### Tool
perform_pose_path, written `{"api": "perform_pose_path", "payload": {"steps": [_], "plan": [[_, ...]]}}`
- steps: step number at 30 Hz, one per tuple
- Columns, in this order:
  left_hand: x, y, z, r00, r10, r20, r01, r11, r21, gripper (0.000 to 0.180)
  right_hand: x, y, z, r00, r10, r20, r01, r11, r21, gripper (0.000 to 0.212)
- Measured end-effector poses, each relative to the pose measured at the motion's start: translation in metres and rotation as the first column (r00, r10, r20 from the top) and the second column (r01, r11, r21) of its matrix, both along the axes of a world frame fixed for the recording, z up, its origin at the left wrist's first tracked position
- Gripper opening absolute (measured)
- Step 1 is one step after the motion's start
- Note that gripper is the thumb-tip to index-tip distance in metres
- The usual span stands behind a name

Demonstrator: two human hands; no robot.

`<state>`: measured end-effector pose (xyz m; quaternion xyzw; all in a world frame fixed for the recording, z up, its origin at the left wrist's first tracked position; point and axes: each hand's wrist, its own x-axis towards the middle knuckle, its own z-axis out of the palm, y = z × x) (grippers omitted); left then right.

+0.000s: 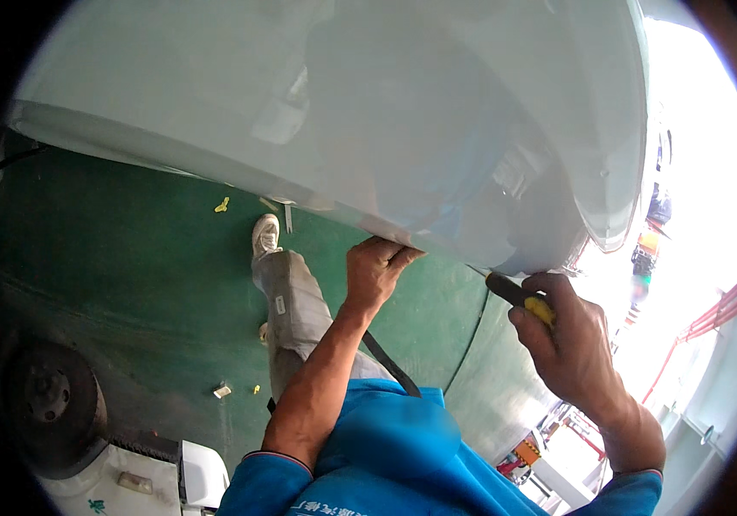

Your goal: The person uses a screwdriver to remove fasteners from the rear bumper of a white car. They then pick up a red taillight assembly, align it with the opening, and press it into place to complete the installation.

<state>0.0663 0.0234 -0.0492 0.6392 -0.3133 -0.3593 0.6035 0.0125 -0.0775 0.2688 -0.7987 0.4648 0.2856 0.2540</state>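
While my left hand (375, 273) rests against the lower edge of the big pale panel (437, 129) (can't tell from here if it's really pinching), my right hand (571, 340) is wrapped round a tool (516, 295) with a black-and-yellow handle. The panel's just above both hands in my view, edge sloping down to the right. Tool slants up-left, thin tip by that edge, pointing toward the left hand, which is nearer the panel.
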Motion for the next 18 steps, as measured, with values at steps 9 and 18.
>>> {"api": "perform_pose_path", "payload": {"steps": [9,18], "plan": [[-0.001,-0.001,0.002,0.999,0.007,0.031,-0.007,1.0,-0.003,0.016,-0.015,-0.008,0.003,0.582,0.803,-0.129,-0.796,0.531,-0.289,0.035],[0.002,0.0,0.006,1.0,-0.014,0.005,0.014,0.999,0.031,0.015,-0.01,0.006,-0.005,0.954,0.298,0.022,-0.288,0.936,-0.202,0.035]]}}
